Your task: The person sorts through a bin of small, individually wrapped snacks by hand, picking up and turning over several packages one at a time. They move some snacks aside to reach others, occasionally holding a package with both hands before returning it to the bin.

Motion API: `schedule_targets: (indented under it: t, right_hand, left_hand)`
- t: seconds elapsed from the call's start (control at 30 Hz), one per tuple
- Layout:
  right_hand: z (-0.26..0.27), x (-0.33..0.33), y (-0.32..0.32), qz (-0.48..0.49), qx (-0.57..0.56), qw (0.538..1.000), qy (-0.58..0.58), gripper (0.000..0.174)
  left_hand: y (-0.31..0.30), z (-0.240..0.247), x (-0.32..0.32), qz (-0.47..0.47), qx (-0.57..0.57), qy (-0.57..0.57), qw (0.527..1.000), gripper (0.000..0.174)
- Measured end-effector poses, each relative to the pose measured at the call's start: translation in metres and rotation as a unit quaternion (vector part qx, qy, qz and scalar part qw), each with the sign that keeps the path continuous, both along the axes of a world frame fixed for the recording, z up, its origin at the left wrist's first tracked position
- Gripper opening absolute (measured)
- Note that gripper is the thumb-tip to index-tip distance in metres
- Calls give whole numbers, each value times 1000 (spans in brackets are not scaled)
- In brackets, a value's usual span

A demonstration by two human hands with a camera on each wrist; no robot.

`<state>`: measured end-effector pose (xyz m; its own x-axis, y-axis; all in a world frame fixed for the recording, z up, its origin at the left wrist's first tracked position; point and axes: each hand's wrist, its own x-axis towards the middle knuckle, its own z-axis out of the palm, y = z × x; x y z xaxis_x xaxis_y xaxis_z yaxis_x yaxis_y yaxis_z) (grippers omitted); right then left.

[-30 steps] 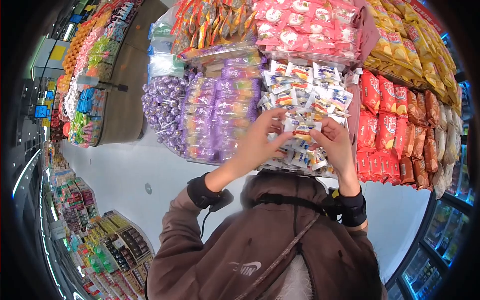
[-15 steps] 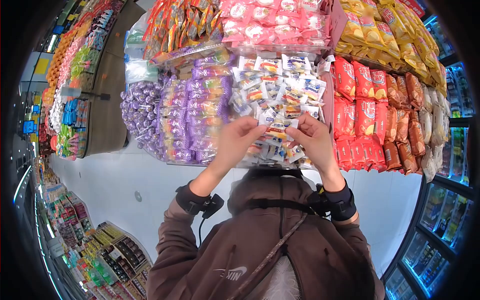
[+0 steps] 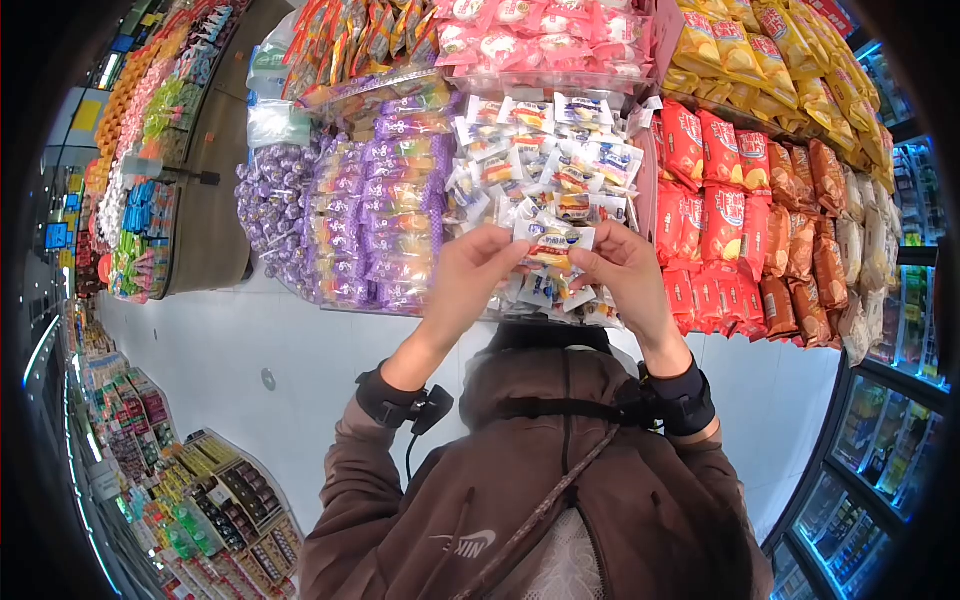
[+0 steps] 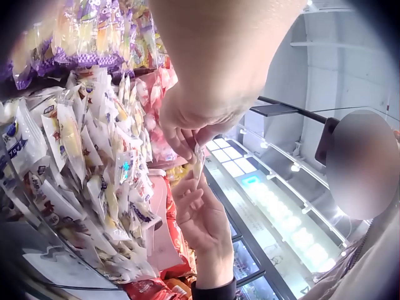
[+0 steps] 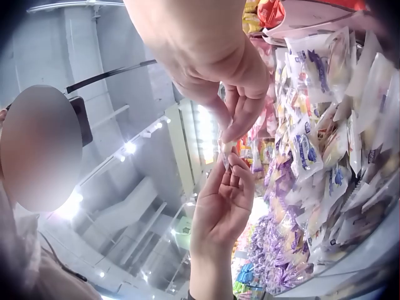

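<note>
Left hand [image 3: 466, 278] and right hand [image 3: 632, 282], fingers clamped on opposite ends of white packet [image 3: 556, 241]; long axis crosswise between them, neither nearer.

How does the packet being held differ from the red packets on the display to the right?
The held packet is mostly white; the red packets are mainly red. The held packet is pinched between left hand and right hand; the red packets sit in rows, untouched. Both kinds have printed wrappers.
</note>
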<state>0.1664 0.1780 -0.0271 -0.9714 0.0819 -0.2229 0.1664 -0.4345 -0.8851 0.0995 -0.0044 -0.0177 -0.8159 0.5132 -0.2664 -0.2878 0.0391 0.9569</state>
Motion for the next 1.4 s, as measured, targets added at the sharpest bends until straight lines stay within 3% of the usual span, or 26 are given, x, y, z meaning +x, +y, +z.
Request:
schedule_targets:
  t: [0.4, 0.7, 0.8, 1.0, 1.13, 1.3, 1.4]
  right_hand:
    - [6, -14, -18, -7, 37, 999, -8, 14]
    - [-5, -20, -34, -23, 95, 995, -33, 14]
    - [-10, -17, -37, -24, 103, 993, -46, 14]
    - [-12, -13, -35, -12, 80, 996, -29, 11]
    - [-6, -14, -29, -2, 51, 998, -31, 10]
    - [-2, -14, -13, -20, 83, 996, -2, 16]
    - [4, -10, -8, -24, 92, 995, -4, 16]
  left_hand:
    - [-22, 3, -17, -7, 66, 10, 998, 11]
    - [-39, -9, -35, -77, 7, -38, 996, 11]
    - [-42, -19, -37, -87, 58, -43, 994, 11]
    - [-46, -22, -39, -112, 42, -40, 992, 8]
    - [-48, -14, -50, -96, -18, 42, 994, 8]
    - [-32, 17, -106, -43, -110, 158, 980, 12]
    - [-10, 9, -148, -44, -192, 192, 961, 16]
